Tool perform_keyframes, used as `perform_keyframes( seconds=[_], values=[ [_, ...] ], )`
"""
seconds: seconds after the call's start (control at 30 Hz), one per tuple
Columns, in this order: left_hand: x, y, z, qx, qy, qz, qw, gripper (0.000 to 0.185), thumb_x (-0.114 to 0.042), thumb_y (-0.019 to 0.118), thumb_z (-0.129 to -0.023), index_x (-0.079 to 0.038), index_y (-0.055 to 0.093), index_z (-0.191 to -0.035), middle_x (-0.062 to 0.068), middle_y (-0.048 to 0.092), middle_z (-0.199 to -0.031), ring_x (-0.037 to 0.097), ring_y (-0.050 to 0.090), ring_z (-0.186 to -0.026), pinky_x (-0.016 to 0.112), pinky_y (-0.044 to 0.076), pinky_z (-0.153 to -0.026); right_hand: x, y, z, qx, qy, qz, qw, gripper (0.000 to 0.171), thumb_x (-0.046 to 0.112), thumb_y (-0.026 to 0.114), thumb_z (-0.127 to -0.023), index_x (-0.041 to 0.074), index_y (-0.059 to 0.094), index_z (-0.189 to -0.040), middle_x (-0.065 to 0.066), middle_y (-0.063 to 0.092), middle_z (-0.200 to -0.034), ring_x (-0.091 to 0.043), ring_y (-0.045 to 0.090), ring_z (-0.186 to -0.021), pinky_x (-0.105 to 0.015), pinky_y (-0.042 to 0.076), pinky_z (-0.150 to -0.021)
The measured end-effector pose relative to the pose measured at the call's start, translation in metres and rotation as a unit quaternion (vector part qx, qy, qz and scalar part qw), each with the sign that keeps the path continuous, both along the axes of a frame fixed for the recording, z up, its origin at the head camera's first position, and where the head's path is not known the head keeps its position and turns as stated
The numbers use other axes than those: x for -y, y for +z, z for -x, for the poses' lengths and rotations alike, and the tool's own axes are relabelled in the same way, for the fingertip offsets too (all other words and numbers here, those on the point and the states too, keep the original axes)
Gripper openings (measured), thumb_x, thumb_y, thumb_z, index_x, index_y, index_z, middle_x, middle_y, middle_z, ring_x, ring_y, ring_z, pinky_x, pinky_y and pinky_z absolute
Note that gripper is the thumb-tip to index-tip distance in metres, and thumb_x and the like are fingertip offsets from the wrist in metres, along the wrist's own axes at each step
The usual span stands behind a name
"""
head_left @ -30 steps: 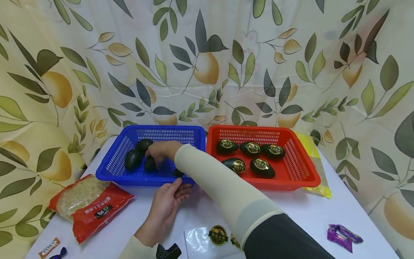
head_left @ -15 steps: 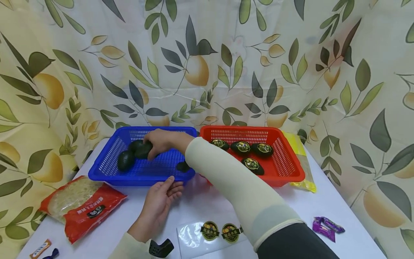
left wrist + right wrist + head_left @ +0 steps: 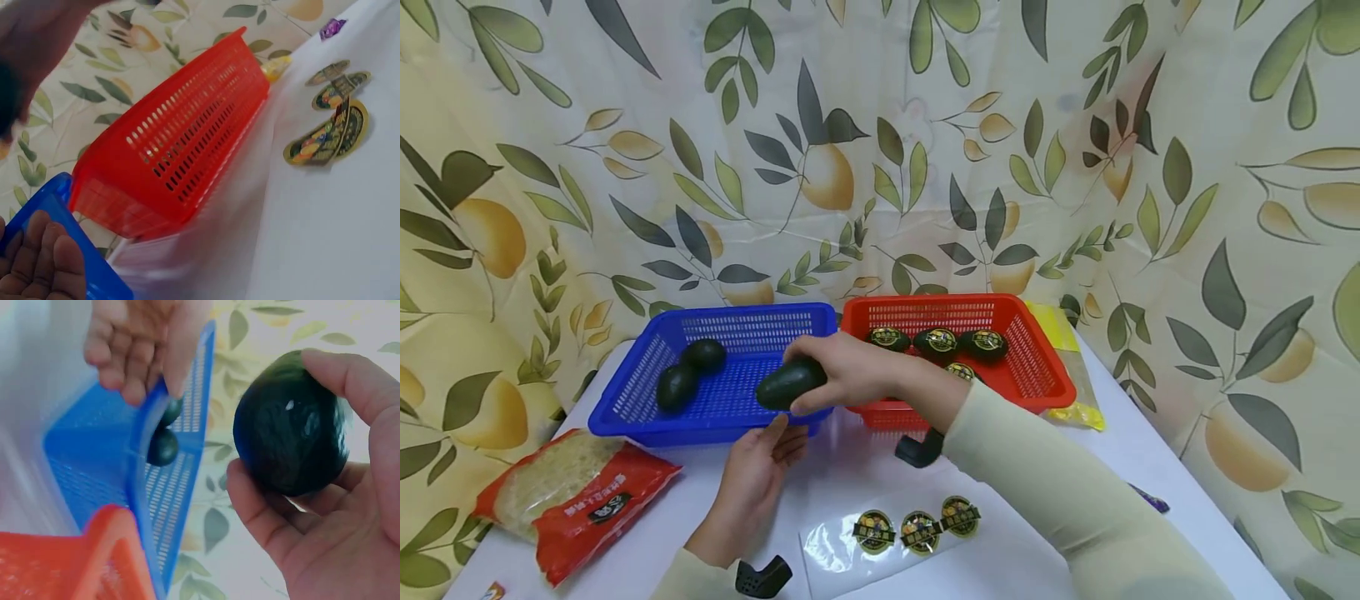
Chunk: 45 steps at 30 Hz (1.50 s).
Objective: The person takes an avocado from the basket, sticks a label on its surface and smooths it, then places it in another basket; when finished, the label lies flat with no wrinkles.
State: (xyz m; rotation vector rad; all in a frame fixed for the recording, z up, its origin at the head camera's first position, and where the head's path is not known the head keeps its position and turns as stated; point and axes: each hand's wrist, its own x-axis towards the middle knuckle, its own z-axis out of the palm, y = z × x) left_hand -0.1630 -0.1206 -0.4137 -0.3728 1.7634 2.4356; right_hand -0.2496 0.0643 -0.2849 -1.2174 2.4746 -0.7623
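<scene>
My right hand [image 3: 842, 377] grips a dark green avocado [image 3: 790, 384] [image 3: 291, 423] and holds it above the near right corner of the blue basket [image 3: 647, 417]. Two more plain avocados [image 3: 688, 372] lie at the basket's left end. My left hand [image 3: 752, 483] [image 3: 37, 262] rests with straight fingers against the basket's front wall [image 3: 147, 481]. The red basket [image 3: 1045, 367] [image 3: 181, 150] beside it holds several avocados with round labels [image 3: 936, 342]. A clear sheet with three round stickers [image 3: 906, 529] [image 3: 328, 125] lies on the white table in front of me.
A red packet of noodles [image 3: 568, 500] lies at the front left. A yellow packet [image 3: 1067, 358] pokes out behind the red basket. A purple wrapper [image 3: 1150, 500] lies at the right, partly behind my right sleeve. A leaf-patterned cloth hangs behind the table.
My right hand has lifted an avocado out of the blue basket and carried it right, toward the basket's near corner. The left hand has stayed against the basket's front.
</scene>
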Motion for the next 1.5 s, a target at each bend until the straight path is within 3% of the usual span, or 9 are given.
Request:
perform_keyframes(
  seconds=[0.13,0.33,0.47,0.63,0.83,1.0,1.1,1.23,1.5],
  values=[
    [0.005,-0.003,-0.003,0.007,-0.004,0.024,0.9997,0.039,-0.029,0.051,-0.111,0.007,0.062,-0.120,0.004,0.075,-0.096,0.017,0.070,-0.091,0.029,0.060,-0.083,-0.032,-0.013,-0.033,0.023,-0.006,0.001,1.000,0.053,0.044,0.079,-0.091,0.025,0.056,-0.134,0.005,0.067,-0.115,-0.014,0.062,-0.101,-0.027,0.057,-0.081],
    [0.009,0.002,-0.012,0.006,-0.050,0.081,0.9954,0.040,-0.024,0.047,-0.112,0.009,0.056,-0.133,0.013,0.073,-0.113,0.022,0.069,-0.103,0.027,0.060,-0.086,-0.062,-0.062,-0.061,0.037,-0.062,-0.006,0.997,0.047,0.040,0.079,-0.090,0.021,0.060,-0.128,0.008,0.066,-0.113,-0.010,0.060,-0.100,-0.025,0.054,-0.083],
    [0.004,0.004,-0.027,-0.019,-0.071,0.206,0.9759,0.034,-0.022,0.057,-0.107,0.004,0.065,-0.128,0.013,0.073,-0.114,0.019,0.068,-0.101,0.024,0.058,-0.083,-0.071,-0.088,-0.068,0.012,-0.095,-0.039,0.995,0.051,0.039,0.080,-0.090,0.017,0.060,-0.131,0.005,0.065,-0.116,-0.012,0.059,-0.104,-0.029,0.053,-0.087],
    [-0.005,0.005,-0.048,-0.084,-0.158,0.395,0.9012,0.029,-0.027,0.076,-0.095,-0.009,0.074,-0.117,0.001,0.075,-0.110,0.017,0.067,-0.101,0.035,0.057,-0.086,-0.075,-0.104,-0.070,-0.011,-0.103,-0.067,0.992,0.056,0.036,0.080,-0.090,0.011,0.059,-0.135,-0.001,0.065,-0.123,-0.016,0.058,-0.109,-0.036,0.052,-0.093],
    [-0.017,0.005,-0.063,-0.152,-0.290,0.495,0.8047,0.056,-0.041,0.089,-0.080,-0.010,0.071,-0.123,0.006,0.067,-0.125,0.031,0.063,-0.119,0.057,0.051,-0.103,-0.077,-0.112,-0.069,-0.008,-0.116,-0.067,0.991,0.063,0.036,0.081,-0.090,0.009,0.056,-0.141,-0.004,0.064,-0.126,-0.019,0.059,-0.110,-0.039,0.054,-0.096],
    [-0.027,0.001,-0.070,-0.162,-0.303,0.555,0.7577,0.073,-0.042,0.095,-0.068,-0.009,0.069,-0.127,0.006,0.064,-0.117,0.030,0.062,-0.113,0.054,0.053,-0.098,-0.077,-0.117,-0.071,-0.008,-0.118,-0.074,0.990,0.065,0.037,0.081,-0.090,0.009,0.055,-0.142,-0.005,0.063,-0.126,-0.019,0.060,-0.109,-0.039,0.055,-0.095],
    [-0.030,-0.003,-0.071,-0.148,-0.305,0.570,0.7481,0.070,-0.040,0.095,-0.068,-0.010,0.070,-0.127,0.004,0.063,-0.114,0.028,0.062,-0.109,0.052,0.054,-0.096,-0.076,-0.119,-0.074,-0.009,-0.120,-0.081,0.989,0.066,0.038,0.081,-0.090,0.010,0.053,-0.143,-0.004,0.062,-0.128,-0.018,0.060,-0.109,-0.039,0.055,-0.096],
    [-0.032,-0.006,-0.070,-0.135,-0.304,0.568,0.7527,0.052,-0.034,0.091,-0.075,-0.012,0.074,-0.119,-0.003,0.065,-0.104,0.020,0.063,-0.100,0.048,0.055,-0.092,-0.077,-0.118,-0.077,-0.007,-0.120,-0.094,0.988,0.072,0.041,0.080,-0.091,0.012,0.050,-0.149,-0.004,0.061,-0.136,-0.019,0.059,-0.116,-0.043,0.054,-0.101],
    [-0.025,-0.010,-0.063,-0.092,-0.322,0.498,0.8001,0.012,-0.027,0.079,-0.091,-0.019,0.081,-0.100,-0.013,0.072,-0.092,0.009,0.062,-0.090,0.039,0.054,-0.084,-0.082,-0.111,-0.081,-0.002,-0.116,-0.083,0.990,0.076,0.043,0.077,-0.093,0.014,0.044,-0.156,-0.006,0.055,-0.149,-0.023,0.054,-0.133,-0.049,0.048,-0.112]
  ],
)
